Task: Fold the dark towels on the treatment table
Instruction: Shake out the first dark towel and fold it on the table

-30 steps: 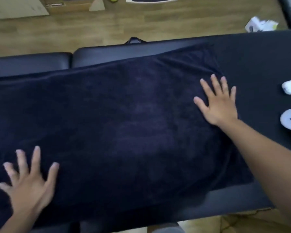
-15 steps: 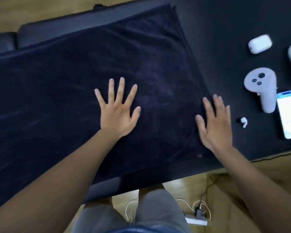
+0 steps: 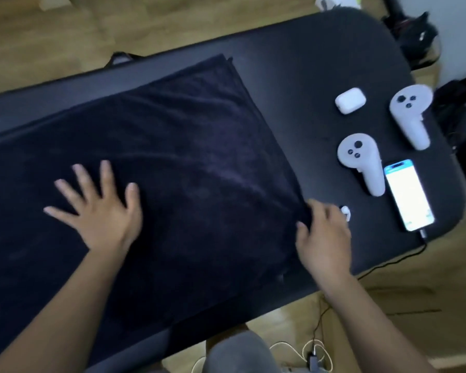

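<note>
Head view. The dark towel (image 3: 186,170) is lying spread across the treatment table (image 3: 307,63), covering its left and middle part and running out of view at the left. Its right edge is slanting from the far side of the table down to the near side. At the far right corner two or more edges are showing stacked, which suggests that the cloth is already lying doubled at least once.

The left hand (image 3: 100,214) is resting flat on the towel with its fingers spread wide, holding nothing. The right hand (image 3: 323,238) is sitting at the towel's right edge with its fingers curled; motion blur is hiding whether it is pinching the cloth or only touching it.

Judged from this layout, the task is standing at an early to middle stage: the towel is smoothed but broad, and further folds are remaining. No other dark towel is showing.

To the right, on bare table, two white controllers (image 3: 361,165), an earbud case (image 3: 350,100), a lit phone (image 3: 408,195) and a loose earbud (image 3: 346,212) are lying near the towel's edge.
</note>
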A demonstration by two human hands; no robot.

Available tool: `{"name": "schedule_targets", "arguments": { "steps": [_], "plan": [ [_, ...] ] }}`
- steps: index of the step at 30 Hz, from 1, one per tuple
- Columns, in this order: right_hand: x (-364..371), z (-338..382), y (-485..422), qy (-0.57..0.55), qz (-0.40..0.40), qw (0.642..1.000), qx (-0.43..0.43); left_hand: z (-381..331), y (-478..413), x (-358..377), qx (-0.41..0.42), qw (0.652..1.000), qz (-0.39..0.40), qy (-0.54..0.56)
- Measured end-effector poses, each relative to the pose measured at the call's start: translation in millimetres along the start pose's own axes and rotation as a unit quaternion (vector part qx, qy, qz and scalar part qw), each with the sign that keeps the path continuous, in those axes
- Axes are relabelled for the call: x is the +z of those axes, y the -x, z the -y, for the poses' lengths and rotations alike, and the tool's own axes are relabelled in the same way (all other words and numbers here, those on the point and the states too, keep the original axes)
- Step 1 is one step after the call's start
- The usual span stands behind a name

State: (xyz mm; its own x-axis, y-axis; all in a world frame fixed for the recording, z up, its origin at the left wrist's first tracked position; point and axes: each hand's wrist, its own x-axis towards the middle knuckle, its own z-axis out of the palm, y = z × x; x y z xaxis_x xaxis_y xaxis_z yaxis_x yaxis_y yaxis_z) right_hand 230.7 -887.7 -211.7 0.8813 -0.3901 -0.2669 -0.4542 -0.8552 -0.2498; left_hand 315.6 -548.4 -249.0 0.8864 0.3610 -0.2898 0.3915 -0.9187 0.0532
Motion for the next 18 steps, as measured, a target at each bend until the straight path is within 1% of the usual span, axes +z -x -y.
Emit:
{"name": "schedule_targets", "arguments": {
  "steps": [2,3,4,6,7,8,10,12,14,15,16,18],
  "plan": [
    [6,45,-22,-0.012,-0.066,0.989,-0.132,5,-6,0,-0.009,1.0,0.011,-0.002],
    [12,71,-36,-0.018,-0.06,0.977,-0.202,2,-8,1,0.002,1.0,0.016,-0.009],
    [18,97,-52,-0.009,-0.031,0.965,-0.26,-4,-10,2,0.017,1.0,0.019,-0.013],
    [35,146,-86,0.055,0.053,0.936,-0.343,-16,-15,4,0.039,0.999,0.021,-0.027],
    [42,166,-103,0.096,0.079,0.922,-0.367,-23,-17,5,0.042,0.998,0.018,-0.036],
    [47,183,-118,0.125,0.087,0.911,-0.383,-32,-18,7,0.05,0.998,0.015,-0.046],
    [52,203,-145,0.163,0.072,0.904,-0.388,-55,-16,9,0.085,0.995,0.009,-0.052],
    [51,200,-170,0.176,0.048,0.917,-0.354,-77,-13,8,0.139,0.989,0.012,-0.039],
    [44,181,-190,0.179,0.021,0.935,-0.307,-77,-19,4,0.174,0.984,0.027,-0.031],
    [40,171,-197,0.181,0.016,0.941,-0.286,-64,-28,1,0.16,0.987,0.023,-0.02],
    [36,165,-200,0.177,0.02,0.946,-0.27,-43,-41,-3,0.126,0.992,0.006,-0.006],
    [36,164,-202,0.164,0.005,0.948,-0.271,15,-75,-14,0.021,0.999,-0.039,0.024]
  ]
}}
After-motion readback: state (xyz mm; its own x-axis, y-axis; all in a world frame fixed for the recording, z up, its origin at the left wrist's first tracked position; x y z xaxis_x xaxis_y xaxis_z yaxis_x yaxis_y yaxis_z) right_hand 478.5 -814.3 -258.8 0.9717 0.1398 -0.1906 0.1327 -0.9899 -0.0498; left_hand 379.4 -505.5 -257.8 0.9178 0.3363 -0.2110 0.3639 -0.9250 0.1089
